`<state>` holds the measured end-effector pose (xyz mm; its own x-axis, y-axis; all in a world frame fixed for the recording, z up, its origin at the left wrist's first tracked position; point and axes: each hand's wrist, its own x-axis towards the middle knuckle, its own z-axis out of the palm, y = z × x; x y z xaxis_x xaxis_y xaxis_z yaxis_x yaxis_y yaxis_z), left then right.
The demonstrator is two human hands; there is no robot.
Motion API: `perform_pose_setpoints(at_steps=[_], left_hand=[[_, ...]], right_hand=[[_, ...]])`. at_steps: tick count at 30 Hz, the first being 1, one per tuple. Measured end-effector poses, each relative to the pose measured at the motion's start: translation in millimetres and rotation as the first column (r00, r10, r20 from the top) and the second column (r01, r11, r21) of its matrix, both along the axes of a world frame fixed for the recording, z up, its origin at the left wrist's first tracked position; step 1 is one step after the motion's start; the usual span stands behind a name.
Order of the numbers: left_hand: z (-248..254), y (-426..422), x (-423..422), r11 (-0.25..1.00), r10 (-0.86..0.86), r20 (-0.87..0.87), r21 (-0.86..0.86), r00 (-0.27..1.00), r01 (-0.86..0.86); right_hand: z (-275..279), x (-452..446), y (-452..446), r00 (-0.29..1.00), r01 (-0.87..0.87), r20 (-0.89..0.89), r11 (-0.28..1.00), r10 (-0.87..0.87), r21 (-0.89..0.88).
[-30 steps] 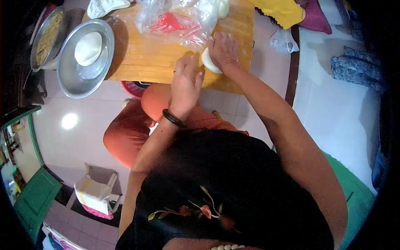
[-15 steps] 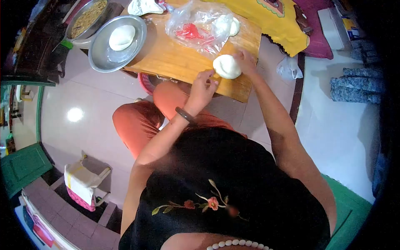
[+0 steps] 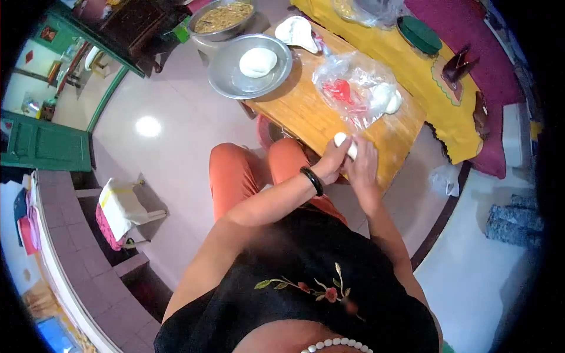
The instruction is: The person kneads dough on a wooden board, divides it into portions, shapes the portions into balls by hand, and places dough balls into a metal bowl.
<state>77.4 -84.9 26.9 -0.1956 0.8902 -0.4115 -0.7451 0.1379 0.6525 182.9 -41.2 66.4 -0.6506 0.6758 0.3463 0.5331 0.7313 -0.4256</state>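
A piece of white dough [image 3: 352, 149] is gripped between my two hands near the front edge of the wooden table [image 3: 294, 106]. My left hand [image 3: 331, 163], with a dark bangle at its wrist, is closed round the dough's left side. From the right, my right hand [image 3: 364, 163] wraps its fingers over the other side. Both hands cover much of the dough. Just beyond them lies a clear plastic bag [image 3: 353, 76] with something red in it, and more white dough [image 3: 385, 99] at its right end.
A metal basin [image 3: 220, 85] holding a large dough lump [image 3: 258, 62] stands at the table's left end. Behind it is a bowl of chopped filling [image 3: 223, 19]. A white cloth-like item [image 3: 295, 33] lies at the back. A covered chair [image 3: 120, 206] stands on the floor at left.
The dough was lying on the table with my hands apart on either side. Now my hands have come together and hold it between them. The view has turned and shifted left.
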Motion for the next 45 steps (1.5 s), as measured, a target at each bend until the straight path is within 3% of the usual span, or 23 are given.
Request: perform_pose_setpoints(at_steps=[1, 3, 6, 9, 11, 13, 16, 18, 21, 23, 25, 28, 32, 34, 37, 39, 41, 42, 43, 45], left_hand=[[2.1, -1.6, -5.8, 0.997, 0.078, 0.075, -0.023, 0.994, -0.076], [1.6, -5.9, -11.1, 0.985, 0.173, 0.179, -0.061, 0.969, -0.164], [-0.7, -5.1, -30.4, 0.983, 0.185, 0.269, -0.055, 0.945, -0.176], [36.6, -15.1, -59.3, 0.963, 0.266, 0.161, -0.008, 0.95, -0.269], [55.9, -25.9, -86.2, 0.952, 0.3, 0.131, 0.031, 0.945, -0.306], [53.9, -24.9, -124.6, 0.93, 0.363, -0.027, 0.067, 0.931, -0.361], [70.3, -35.4, -177.3, 0.886, 0.461, -0.249, 0.084, 0.852, -0.455], [69.5, -41.0, -209.8, 0.87, 0.485, -0.328, 0.091, 0.811, -0.484], [60.7, -48.8, -257.0, 0.91, 0.366, -0.505, 0.02, 0.782, -0.414], [55.9, -44.5, -281.9, 0.941, 0.281, -0.53, -0.012, 0.8, -0.339], [60.0, -39.4, -305.6, 0.962, 0.125, -0.544, -0.14, 0.83, -0.237], [34.5, -30.9, -345.5, 0.982, -0.03, -0.682, -0.156, 0.731, -0.106], [55.9, -26.8, -348.2, 0.993, -0.085, -0.726, -0.12, 0.683, -0.005], [57.2, -24.9, -355.4, 0.982, -0.188, -0.731, -0.158, 0.655, 0.106], [37.5, -15.8, -364.7, 0.964, -0.186, -0.875, -0.076, 0.447, 0.253], [30.4, -11.3, -369.7, 0.933, -0.28, -0.899, -0.172, 0.337, 0.316], [42.8, -8.8, -361.3, 0.903, -0.357, -0.921, -0.296, 0.158, 0.313], [26.5, -10.4, -366.6, 0.913, -0.276, -0.957, -0.232, 0.089, 0.335], [32.0, -11.4, -366.8, 0.901, -0.316, -0.947, -0.283, 0.053, 0.328], [42.0, -13.1, -365.1, 0.889, -0.341, -0.94, -0.316, 0.02, 0.331]], right_hand=[[-6.7, -1.8, 0.6, 0.989, -0.143, -0.02, 0.987, 0.144, 0.075], [2.3, -9.4, -1.5, 0.976, -0.212, -0.021, 0.971, 0.215, 0.109], [15.3, -19.9, -2.5, 0.955, -0.279, -0.08, 0.955, 0.287, 0.096], [29.2, -30.6, 1.4, 0.945, -0.275, -0.166, 0.959, 0.282, 0.067], [19.0, -33.9, 8.2, 0.96, -0.159, -0.236, 0.987, 0.151, -0.014], [0.3, -33.9, 20.6, 0.962, -0.031, -0.273, 0.978, -0.028, -0.207], [-24.9, -28.2, 37.3, 0.941, 0.04, -0.311, 0.955, -0.135, -0.294], [-40.9, -23.9, 42.9, 0.94, 0.01, -0.32, 0.949, -0.116, -0.316], [-51.9, -23.0, 52.4, 0.953, -0.025, -0.297, 0.965, -0.056, -0.261], [-50.5, -32.6, 53.7, 0.935, -0.077, -0.356, 0.966, -0.016, -0.246], [-39.0, -42.5, 53.8, 0.928, -0.052, -0.362, 0.926, -0.094, -0.374], [-42.3, -44.5, 59.8, 0.938, -0.02, -0.324, 0.911, -0.126, -0.411], [-37.4, -61.1, 79.6, 0.955, -0.046, -0.284, 0.9, -0.088, -0.433], [-6.2, -95.9, 98.6, 0.979, -0.089, -0.206, 0.927, 0.013, -0.364], [22.1, -173.2, 151.2, 0.98, -0.197, -0.034, 0.972, 0.194, -0.125], [48.3, -228.4, 174.7, 0.934, -0.336, -0.239, 0.881, 0.265, -0.334], [25.5, -288.6, 216.2, 0.936, -0.315, -0.247, 0.912, 0.252, -0.262], [14.1, -312.5, 235.2, 0.939, -0.312, -0.204, 0.934, 0.276, -0.174], [2.4, -332.2, 250.8, 0.942, -0.311, -0.157, 0.946, 0.295, -0.087], [-19.1, -361.5, 272.2, 0.966, -0.252, -0.08, 0.963, 0.245, -0.092]])
